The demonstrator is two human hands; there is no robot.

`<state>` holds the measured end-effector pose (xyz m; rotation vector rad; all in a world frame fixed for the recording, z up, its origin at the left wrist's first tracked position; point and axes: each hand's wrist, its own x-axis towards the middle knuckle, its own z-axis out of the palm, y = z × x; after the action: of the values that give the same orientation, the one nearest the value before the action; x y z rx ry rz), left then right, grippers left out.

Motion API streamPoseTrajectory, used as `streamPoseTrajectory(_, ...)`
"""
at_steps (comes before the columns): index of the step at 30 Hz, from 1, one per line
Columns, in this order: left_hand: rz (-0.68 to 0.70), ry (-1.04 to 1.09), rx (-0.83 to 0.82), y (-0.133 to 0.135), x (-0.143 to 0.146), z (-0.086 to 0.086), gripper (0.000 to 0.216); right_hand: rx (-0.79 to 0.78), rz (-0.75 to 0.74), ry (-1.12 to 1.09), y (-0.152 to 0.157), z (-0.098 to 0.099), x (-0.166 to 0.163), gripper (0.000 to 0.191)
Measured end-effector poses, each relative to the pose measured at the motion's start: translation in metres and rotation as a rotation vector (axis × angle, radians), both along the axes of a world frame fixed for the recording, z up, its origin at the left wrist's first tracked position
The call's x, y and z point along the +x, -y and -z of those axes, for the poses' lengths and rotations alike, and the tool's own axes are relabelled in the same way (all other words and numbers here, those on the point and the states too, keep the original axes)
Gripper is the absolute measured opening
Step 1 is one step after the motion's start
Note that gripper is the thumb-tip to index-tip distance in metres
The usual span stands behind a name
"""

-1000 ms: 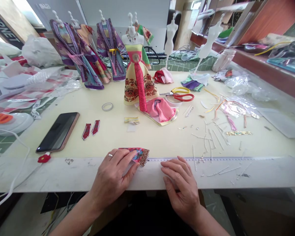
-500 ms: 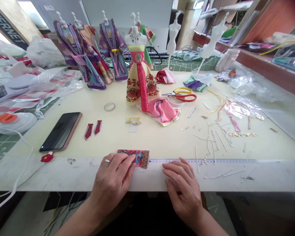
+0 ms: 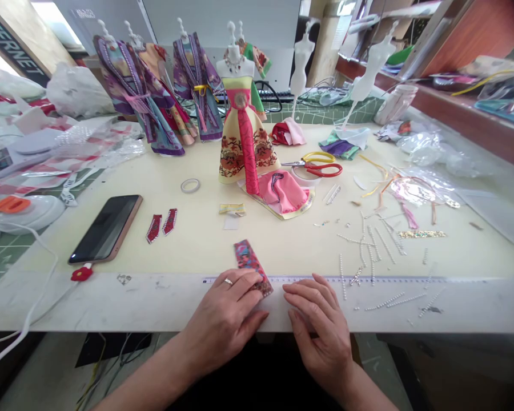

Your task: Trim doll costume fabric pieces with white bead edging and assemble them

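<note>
My left hand (image 3: 229, 311), with a ring on one finger, has its fingertips on the near end of a patterned fabric strip (image 3: 247, 257). The strip lies aslant, its far end pointing up and left, red and blue with a brown, bead-edged near end partly covered by my fingers. Beneath it runs a long ruler (image 3: 300, 279) along the front of the table. To the right, my right hand (image 3: 319, 325) rests on the table edge with fingers loosely curved and thumb apart, holding nothing. Two small red bead-edged pieces (image 3: 161, 224) lie further left.
A phone (image 3: 107, 229) lies on the left. A doll form in a dress (image 3: 235, 125) stands at the back centre, near red-and-yellow scissors (image 3: 319, 165) and pink fabric (image 3: 282, 191). Several bead strands (image 3: 384, 245) are scattered right. Dressed forms (image 3: 197, 85) stand behind.
The fabric strip has turned from lying along the ruler to a slant across it. My left hand has shifted right with it. My right hand has stayed in place.
</note>
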<state>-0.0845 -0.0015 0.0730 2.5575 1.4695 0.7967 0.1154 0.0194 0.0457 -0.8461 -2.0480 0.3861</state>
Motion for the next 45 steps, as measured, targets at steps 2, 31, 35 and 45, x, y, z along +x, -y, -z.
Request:
streamPoseTrajectory(2, 0.032, 0.076, -0.006, 0.000, -0.008, -0.006, 0.009, -0.001, 0.005, -0.031, 0.001, 0.001, 0.000, 0.032)
streamPoseTrajectory(31, -0.069, -0.078, 0.084, 0.030, 0.007, 0.013, 0.034, 0.045, 0.044, 0.450, -0.016, -0.015, -0.002, 0.028)
streamPoseTrajectory(35, -0.071, -0.087, 0.093, 0.019, -0.009, 0.007, 0.023, 0.050, 0.051, 0.429, -0.011, -0.014, 0.001, 0.019)
streamPoseTrajectory(45, -0.062, -0.215, 0.120, 0.024, -0.003, 0.017, 0.047, 0.007, 0.006, 0.448, -0.003, -0.017, -0.001, 0.030)
